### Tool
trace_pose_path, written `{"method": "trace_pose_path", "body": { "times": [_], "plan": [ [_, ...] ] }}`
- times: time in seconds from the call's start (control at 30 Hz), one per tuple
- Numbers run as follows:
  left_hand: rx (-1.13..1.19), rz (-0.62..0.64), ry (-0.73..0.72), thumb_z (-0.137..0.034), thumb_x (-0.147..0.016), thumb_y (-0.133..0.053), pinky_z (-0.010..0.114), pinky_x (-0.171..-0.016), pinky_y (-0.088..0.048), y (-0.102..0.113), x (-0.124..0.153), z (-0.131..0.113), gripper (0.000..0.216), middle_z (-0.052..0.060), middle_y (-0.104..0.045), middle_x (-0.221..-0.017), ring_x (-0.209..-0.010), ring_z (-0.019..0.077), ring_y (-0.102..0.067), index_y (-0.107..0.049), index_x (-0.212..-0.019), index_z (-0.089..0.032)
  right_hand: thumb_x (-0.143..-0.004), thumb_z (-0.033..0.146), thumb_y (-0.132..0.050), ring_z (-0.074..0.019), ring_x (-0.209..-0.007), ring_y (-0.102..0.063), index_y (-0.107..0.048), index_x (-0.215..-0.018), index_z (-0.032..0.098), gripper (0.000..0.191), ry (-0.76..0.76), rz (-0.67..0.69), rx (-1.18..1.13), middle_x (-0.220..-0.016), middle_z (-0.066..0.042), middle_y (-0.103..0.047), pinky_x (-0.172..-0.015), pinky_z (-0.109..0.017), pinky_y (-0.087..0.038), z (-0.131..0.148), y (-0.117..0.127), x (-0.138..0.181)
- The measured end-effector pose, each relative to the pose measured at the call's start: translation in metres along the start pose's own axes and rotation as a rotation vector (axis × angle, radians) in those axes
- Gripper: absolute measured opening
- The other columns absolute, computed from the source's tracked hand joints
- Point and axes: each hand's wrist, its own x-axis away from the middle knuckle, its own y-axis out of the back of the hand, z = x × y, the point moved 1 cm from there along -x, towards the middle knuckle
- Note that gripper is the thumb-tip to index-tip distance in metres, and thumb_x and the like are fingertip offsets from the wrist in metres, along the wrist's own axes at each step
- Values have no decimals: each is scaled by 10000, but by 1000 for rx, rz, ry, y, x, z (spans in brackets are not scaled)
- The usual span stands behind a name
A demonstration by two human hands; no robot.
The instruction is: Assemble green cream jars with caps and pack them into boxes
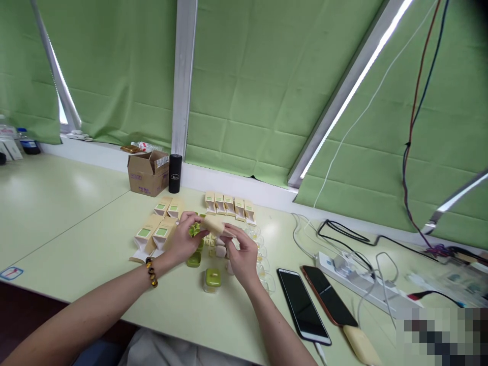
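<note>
Both my hands hold one small beige carton (214, 224) above the pale green table (57, 223). My left hand (183, 239), with a bead bracelet at the wrist, grips its left end. My right hand (241, 251) pinches its right end, fingers closed. Under my hands lie several small green jars (212, 278) and clear lids (263, 264). To the left lie flat beige cartons with green labels (152, 235). A row of upright beige cartons (229, 205) stands behind.
A brown cardboard box (148, 173) and a black cylinder (175, 173) stand at the back. Two phones (303, 304) lie to the right, beside a white power strip (358, 282) with tangled cables. Green blinds cover the windows. Bottles stand far left.
</note>
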Motion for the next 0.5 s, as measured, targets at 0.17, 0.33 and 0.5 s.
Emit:
{"method": "trace_pose_path", "body": {
  "times": [0.17, 0.33, 0.5],
  "plan": [
    [-180, -152, -336, -243, -978, -676, 543, -1063, -437, 11, 4, -3, 99, 62, -760, -1138, -1214, 312, -498, -687, -880, -259, -922, 122, -612, -324, -1278, -578, -764, -1240, 318, 404, 471, -50, 325, -1358, -120, -651, -884, -466, -597, 8, 2, 7],
    [-284, -184, -433, -227, -945, -708, 589, -1047, -405, 15, 9, 6, 118, 51, -773, -1082, -1206, 345, -468, -727, -854, -300, -911, 120, -608, -323, -1196, -593, -638, -1348, 298, 474, 535, -107, 422, -1239, -125, -591, -957, -536, -569, 4, 1, 9],
    [-343, -160, -450, -270, -948, -690, 598, -996, -453, 13, 10, 6, 124, 58, -799, -1066, -1161, 340, -511, -751, -851, -318, -936, 108, -565, -317, -1203, -588, -683, -1248, 307, 389, 523, -80, 449, -1242, -112, -647, -951, -523, -554, -2, 10, 0]
  ]
}}
